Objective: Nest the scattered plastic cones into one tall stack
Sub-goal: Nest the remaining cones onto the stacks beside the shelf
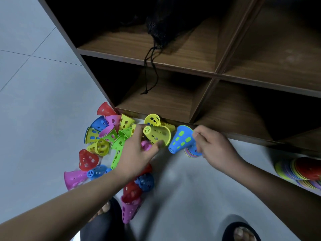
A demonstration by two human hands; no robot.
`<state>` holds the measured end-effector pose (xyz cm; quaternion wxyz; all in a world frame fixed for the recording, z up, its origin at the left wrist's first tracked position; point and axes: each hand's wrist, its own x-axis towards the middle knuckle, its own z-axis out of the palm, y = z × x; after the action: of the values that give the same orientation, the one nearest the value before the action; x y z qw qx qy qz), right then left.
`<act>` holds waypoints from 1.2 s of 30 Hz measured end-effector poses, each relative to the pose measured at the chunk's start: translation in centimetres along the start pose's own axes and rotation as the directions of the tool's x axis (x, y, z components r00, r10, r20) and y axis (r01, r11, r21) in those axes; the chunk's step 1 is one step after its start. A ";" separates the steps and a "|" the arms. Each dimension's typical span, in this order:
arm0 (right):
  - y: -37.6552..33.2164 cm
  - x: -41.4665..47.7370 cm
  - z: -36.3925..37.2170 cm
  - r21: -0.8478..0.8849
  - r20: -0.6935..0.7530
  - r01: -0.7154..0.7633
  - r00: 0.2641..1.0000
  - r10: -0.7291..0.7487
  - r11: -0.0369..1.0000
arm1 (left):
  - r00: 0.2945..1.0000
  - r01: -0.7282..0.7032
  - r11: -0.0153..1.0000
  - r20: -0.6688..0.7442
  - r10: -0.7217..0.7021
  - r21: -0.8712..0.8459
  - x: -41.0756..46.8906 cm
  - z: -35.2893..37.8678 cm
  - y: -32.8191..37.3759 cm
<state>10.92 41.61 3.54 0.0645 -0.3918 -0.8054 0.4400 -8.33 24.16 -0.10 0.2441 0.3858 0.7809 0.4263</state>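
On the floor (31, 119) in front of the wooden shelf unit (217, 72), I see most of the cones still loose. The scattered pile (107, 136) lies left of centre, hard against the shelf base: red, blue, purple, yellow and green ones on their sides, some already pushed partly into one another. A few more lie nearer the feet, including a purple cone (128, 210) with a red one nested in its mouth.

My read on progress: early to middle. The stack being built is short. A second stack of coloured rims (298, 171) sits at the far right edge, blurred, so I cannot tell its height.

Left hand (137, 157): fingers closed around a yellow cone (158, 135), thumb on its wide rim, narrow end pointing left and up, lifted clear of the pile.

Right hand (215, 146): fingers pinched narrow on the wide end of a blue cone (181, 139) with green showing through its holes, so at least one green cone is nested inside. Its tip points down-left toward the yellow cone. Blurred coloured rims show below that hand; how many cones it holds I cannot tell.

The two held cones are near, not touching. Next looks like joining yellow to blue.

A black mesh bag (161, 26) hangs from an upper shelf, untouched.
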 end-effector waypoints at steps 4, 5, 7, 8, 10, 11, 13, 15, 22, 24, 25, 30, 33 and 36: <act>2.4 -1.2 -2.4 0.129 0.042 -0.238 0.971 0.234 0.963 | 0.997 -0.074 0.997 0.036 0.075 -0.023 0.5 1.4 2.0; 3.3 -1.4 -2.6 0.145 0.066 -0.283 0.959 0.276 0.948 | 0.994 -0.094 0.995 0.050 0.095 -0.018 0.5 1.9 2.5; 5.1 -1.4 -2.5 0.203 0.103 -0.347 0.937 0.333 0.915 | 0.988 -0.122 0.993 0.096 0.122 -0.011 0.5 3.0 3.3; 5.7 -1.4 -2.3 0.251 0.112 -0.377 0.926 0.360 0.892 | 0.984 -0.136 0.991 0.118 0.135 -0.006 0.5 3.5 3.6; 6.6 -1.1 -1.9 0.352 0.135 -0.431 0.902 0.411 0.831 | 0.970 -0.171 0.985 0.173 0.170 -0.007 0.7 4.3 4.2; 6.8 -0.9 -1.6 0.387 0.154 -0.454 0.890 0.429 0.803 | 0.962 -0.192 0.981 0.200 0.189 -0.003 0.8 4.8 4.4; 7.2 -0.4 -1.1 0.385 0.174 -0.485 0.874 0.454 0.785 | 0.945 -0.241 0.970 0.235 0.227 0.029 1.1 5.7 4.5; 7.8 -0.2 -0.6 0.314 0.171 -0.497 0.867 0.467 0.809 | 0.935 -0.277 0.958 0.252 0.251 0.072 1.3 6.6 4.7; 8.7 -2.1 0.3 0.195 0.236 -0.538 0.838 0.493 0.820 | 0.912 -0.331 0.909 0.335 0.239 0.252 2.7 9.0 2.9; 8.7 -3.0 0.6 0.145 0.269 -0.538 0.829 0.490 0.830 | 0.890 -0.378 0.880 0.374 0.260 0.289 2.9 8.8 2.1; 8.7 -3.3 0.8 0.108 0.286 -0.526 0.830 0.480 0.844 | 0.887 -0.389 0.867 0.378 0.263 0.310 3.0 8.5 1.7; 6.7 -3.7 1.5 -0.068 0.412 -0.381 0.831 0.374 0.922 | 0.911 -0.385 0.829 0.311 0.271 0.406 3.5 5.1 -1.3; 4.1 -2.8 2.5 -0.062 0.425 -0.253 0.868 0.255 0.965 | 0.926 -0.364 0.823 0.262 0.271 0.436 3.7 2.1 -3.0; 1.2 -1.5 4.1 -0.025 0.428 -0.130 0.894 0.128 0.991 | 0.942 -0.332 0.807 0.209 0.261 0.488 4.0 -1.0 -4.5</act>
<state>10.78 38.25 0.47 -0.1427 -0.3379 -0.7710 0.5205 -13.13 25.44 -3.65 0.1128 0.5816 0.7784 0.2074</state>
